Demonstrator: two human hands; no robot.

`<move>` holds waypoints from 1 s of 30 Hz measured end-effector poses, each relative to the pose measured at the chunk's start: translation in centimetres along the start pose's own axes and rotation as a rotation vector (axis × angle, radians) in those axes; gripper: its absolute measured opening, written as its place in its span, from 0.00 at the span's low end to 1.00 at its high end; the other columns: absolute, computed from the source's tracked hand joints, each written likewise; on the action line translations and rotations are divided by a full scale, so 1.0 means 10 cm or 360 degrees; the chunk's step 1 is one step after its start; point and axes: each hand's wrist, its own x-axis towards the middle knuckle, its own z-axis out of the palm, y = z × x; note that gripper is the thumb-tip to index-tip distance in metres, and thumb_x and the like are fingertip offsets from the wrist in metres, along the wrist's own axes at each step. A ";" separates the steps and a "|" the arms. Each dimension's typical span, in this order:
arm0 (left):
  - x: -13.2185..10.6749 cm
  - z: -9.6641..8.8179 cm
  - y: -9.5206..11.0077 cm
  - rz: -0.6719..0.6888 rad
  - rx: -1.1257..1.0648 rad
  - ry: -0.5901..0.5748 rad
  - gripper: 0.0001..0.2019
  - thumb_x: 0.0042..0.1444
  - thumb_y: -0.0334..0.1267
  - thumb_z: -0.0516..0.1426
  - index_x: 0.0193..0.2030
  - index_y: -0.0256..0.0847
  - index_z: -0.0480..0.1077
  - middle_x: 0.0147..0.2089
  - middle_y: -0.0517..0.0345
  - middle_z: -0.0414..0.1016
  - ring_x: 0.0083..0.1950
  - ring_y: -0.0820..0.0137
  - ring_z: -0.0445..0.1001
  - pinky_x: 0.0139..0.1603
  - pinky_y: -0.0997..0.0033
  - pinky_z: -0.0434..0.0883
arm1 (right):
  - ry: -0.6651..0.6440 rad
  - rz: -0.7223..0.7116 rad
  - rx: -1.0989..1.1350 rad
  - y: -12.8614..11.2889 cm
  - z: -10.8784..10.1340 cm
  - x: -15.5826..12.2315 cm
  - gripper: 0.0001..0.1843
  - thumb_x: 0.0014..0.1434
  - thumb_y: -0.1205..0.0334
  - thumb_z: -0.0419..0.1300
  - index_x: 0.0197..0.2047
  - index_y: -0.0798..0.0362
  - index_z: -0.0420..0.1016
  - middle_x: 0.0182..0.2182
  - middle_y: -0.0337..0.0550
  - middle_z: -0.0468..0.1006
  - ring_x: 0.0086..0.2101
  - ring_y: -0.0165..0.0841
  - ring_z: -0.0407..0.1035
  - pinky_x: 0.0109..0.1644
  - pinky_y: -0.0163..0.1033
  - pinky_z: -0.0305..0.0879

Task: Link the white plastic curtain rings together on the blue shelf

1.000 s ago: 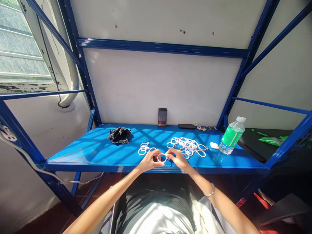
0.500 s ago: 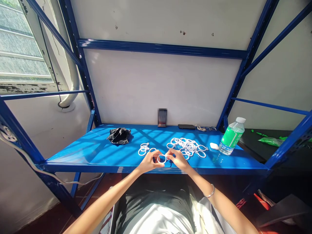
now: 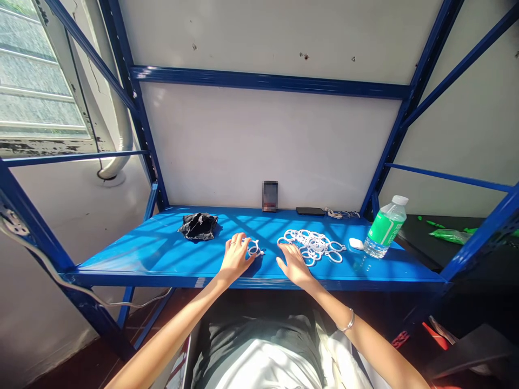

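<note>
My left hand (image 3: 235, 255) lies over the small group of white plastic rings (image 3: 255, 249) on the blue shelf (image 3: 162, 251), fingers stretched out and touching them. My right hand (image 3: 292, 263) reaches with spread fingers to the near edge of the bigger pile of white rings (image 3: 314, 243). Neither hand holds a ring that I can see.
A crumpled black bag (image 3: 198, 225) lies at the back left. A dark small box (image 3: 270, 195) and a phone (image 3: 310, 210) stand by the wall. A white earbud case (image 3: 356, 243) and a green-labelled water bottle (image 3: 384, 227) are at the right. Blue rack posts frame both sides.
Both hands held one white ring between them near the shelf's front edge. Now the hands have parted: the left went to the small group, the right to the big pile.
</note>
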 end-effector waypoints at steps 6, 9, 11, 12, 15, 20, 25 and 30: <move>0.24 -0.07 0.01 -0.0058 0.0014 -0.0158 0.25 0.57 0.46 0.57 0.59 0.39 0.61 0.61 0.38 0.60 0.65 0.48 0.56 0.59 0.44 0.60 | -0.0028 0.0019 -0.0009 -0.09 -0.07 0.01 0.14 0.62 0.65 0.54 0.52 0.53 0.68 0.49 0.51 0.75 0.51 0.45 0.68 0.58 0.57 0.63; 0.51 -0.18 0.31 0.0090 -0.0142 -0.0043 0.21 0.61 0.48 0.53 0.58 0.40 0.61 0.61 0.40 0.59 0.65 0.50 0.56 0.57 0.46 0.63 | -0.0062 0.0032 0.0008 -0.08 -0.08 0.02 0.14 0.62 0.67 0.52 0.51 0.53 0.68 0.48 0.51 0.74 0.50 0.45 0.68 0.54 0.53 0.66; 0.63 -0.22 0.53 0.0168 -0.0326 0.0038 0.18 0.63 0.47 0.50 0.56 0.42 0.63 0.59 0.44 0.61 0.63 0.54 0.59 0.56 0.50 0.65 | -0.0069 0.0003 0.0022 -0.06 -0.08 0.02 0.15 0.62 0.68 0.50 0.51 0.53 0.67 0.47 0.51 0.74 0.48 0.44 0.68 0.51 0.51 0.68; 0.65 -0.22 0.63 0.0163 -0.0438 0.0071 0.17 0.64 0.46 0.50 0.55 0.43 0.63 0.58 0.45 0.63 0.61 0.56 0.61 0.55 0.52 0.66 | -0.0071 -0.0019 0.0028 -0.05 -0.07 0.02 0.15 0.62 0.68 0.49 0.51 0.53 0.67 0.45 0.50 0.74 0.46 0.43 0.69 0.49 0.50 0.69; 0.49 -0.09 0.83 0.0005 -0.0729 0.0164 0.13 0.64 0.43 0.50 0.52 0.43 0.65 0.53 0.49 0.67 0.58 0.60 0.65 0.55 0.58 0.68 | -0.0079 -0.0057 0.0042 -0.04 -0.08 0.02 0.15 0.61 0.69 0.48 0.50 0.52 0.67 0.38 0.46 0.73 0.39 0.39 0.69 0.42 0.46 0.69; -0.17 0.23 0.91 -0.0190 -0.0687 0.0239 0.13 0.62 0.34 0.51 0.53 0.39 0.66 0.53 0.47 0.69 0.55 0.61 0.69 0.55 0.58 0.70 | -0.0122 0.0025 0.0302 -0.10 -0.14 0.04 0.16 0.61 0.72 0.48 0.50 0.51 0.67 0.38 0.46 0.73 0.40 0.38 0.67 0.46 0.45 0.67; -0.63 0.29 0.87 0.0014 -0.0377 0.0222 0.20 0.63 0.33 0.50 0.62 0.43 0.61 0.61 0.48 0.67 0.63 0.58 0.64 0.60 0.52 0.65 | -0.0218 -0.0045 0.0667 -0.20 -0.27 0.04 0.13 0.65 0.67 0.49 0.51 0.48 0.67 0.37 0.42 0.72 0.40 0.34 0.67 0.48 0.42 0.67; -0.66 0.26 0.89 -0.0131 -0.0491 0.0328 0.22 0.63 0.37 0.51 0.64 0.41 0.57 0.59 0.46 0.70 0.60 0.59 0.68 0.57 0.54 0.67 | -0.0290 -0.0085 0.0962 -0.26 -0.36 0.03 0.13 0.66 0.61 0.50 0.53 0.48 0.67 0.40 0.41 0.72 0.41 0.32 0.68 0.50 0.40 0.67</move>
